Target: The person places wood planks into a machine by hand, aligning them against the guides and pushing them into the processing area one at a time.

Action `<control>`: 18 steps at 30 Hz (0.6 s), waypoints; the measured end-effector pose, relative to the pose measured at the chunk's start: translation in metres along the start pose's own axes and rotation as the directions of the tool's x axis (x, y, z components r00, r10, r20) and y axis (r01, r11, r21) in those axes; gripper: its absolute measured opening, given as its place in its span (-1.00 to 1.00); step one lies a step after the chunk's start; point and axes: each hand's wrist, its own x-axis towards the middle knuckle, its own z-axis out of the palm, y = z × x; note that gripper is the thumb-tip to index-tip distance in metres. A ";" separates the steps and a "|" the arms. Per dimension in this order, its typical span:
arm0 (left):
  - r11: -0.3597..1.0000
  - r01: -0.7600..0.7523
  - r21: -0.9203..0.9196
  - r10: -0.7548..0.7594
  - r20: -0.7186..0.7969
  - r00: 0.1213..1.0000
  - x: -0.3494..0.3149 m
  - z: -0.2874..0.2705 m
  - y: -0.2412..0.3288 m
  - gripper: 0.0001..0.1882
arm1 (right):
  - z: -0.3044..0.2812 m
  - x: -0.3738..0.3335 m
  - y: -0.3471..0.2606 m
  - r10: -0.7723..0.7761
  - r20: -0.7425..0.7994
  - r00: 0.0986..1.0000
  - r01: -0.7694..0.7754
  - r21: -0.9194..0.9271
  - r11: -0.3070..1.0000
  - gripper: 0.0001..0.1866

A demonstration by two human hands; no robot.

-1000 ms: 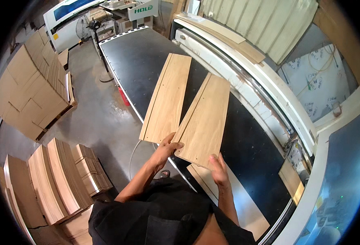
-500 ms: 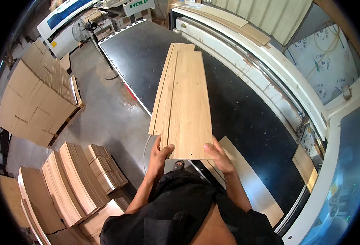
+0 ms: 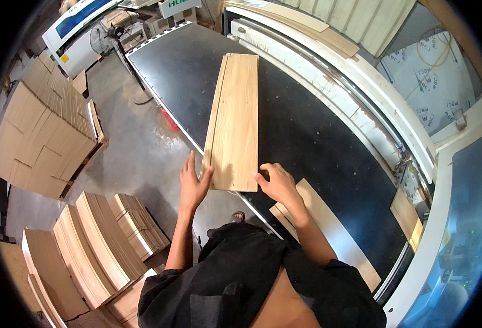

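Lying flat on the big black worktop [image 3: 317, 136], the long pale wooden boards [image 3: 234, 123] are stacked one on top of the other, and a thin strip of the lower board peeks out along the left side. The stack points away from you, and its near end sits just at the front edge of the worktop.

Your left hand [image 3: 193, 183] is open and flat, with its fingers spread a little. It presses against the left corner of the stack at the near end. Your right hand [image 3: 276, 183] curls at the right corner of the same end, with its fingertips on the edge of the wood. Both hands touch the boards, one on each side, but neither has closed around them.

Just to the right of your right arm, another pale wooden plank [image 3: 328, 232] lies slanted on the worktop. A small light wooden block [image 3: 406, 216] sits farther right, near the white metal frame [image 3: 361, 82] that runs along the far side of the worktop.

Down on the grey floor [image 3: 137, 147] to your left, there are low piles of pale wooden boards [image 3: 107, 240]. Farther left stands a tall stack of flat brown cardboard sheets [image 3: 44, 136]. A standing fan [image 3: 115, 35] is near the far corner of the worktop.
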 end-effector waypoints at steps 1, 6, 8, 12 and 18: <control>0.996 -0.051 0.078 0.045 0.068 0.997 0.000 0.003 -0.007 -0.10 | 0.010 0.002 0.011 -0.039 -0.037 0.999 0.039 -0.002 0.999 -0.27; 0.979 -0.176 0.099 0.132 0.344 0.930 -0.010 0.011 -0.021 0.08 | 0.064 -0.008 0.034 -0.165 0.061 0.984 0.157 0.114 0.981 -0.07; 0.979 -0.201 0.036 0.180 0.315 0.932 -0.008 0.017 -0.022 0.08 | 0.079 -0.014 0.030 -0.157 -0.010 0.988 0.158 0.067 0.985 -0.08; 0.991 -0.132 -0.032 0.136 0.312 0.940 0.007 0.014 -0.014 -0.08 | 0.085 -0.006 0.033 -0.164 -0.089 0.982 0.168 0.037 0.985 -0.29; 0.985 -0.170 -0.009 0.165 0.302 0.939 0.018 0.015 -0.017 -0.07 | 0.082 0.005 0.027 -0.120 -0.162 0.980 0.142 0.136 0.981 -0.49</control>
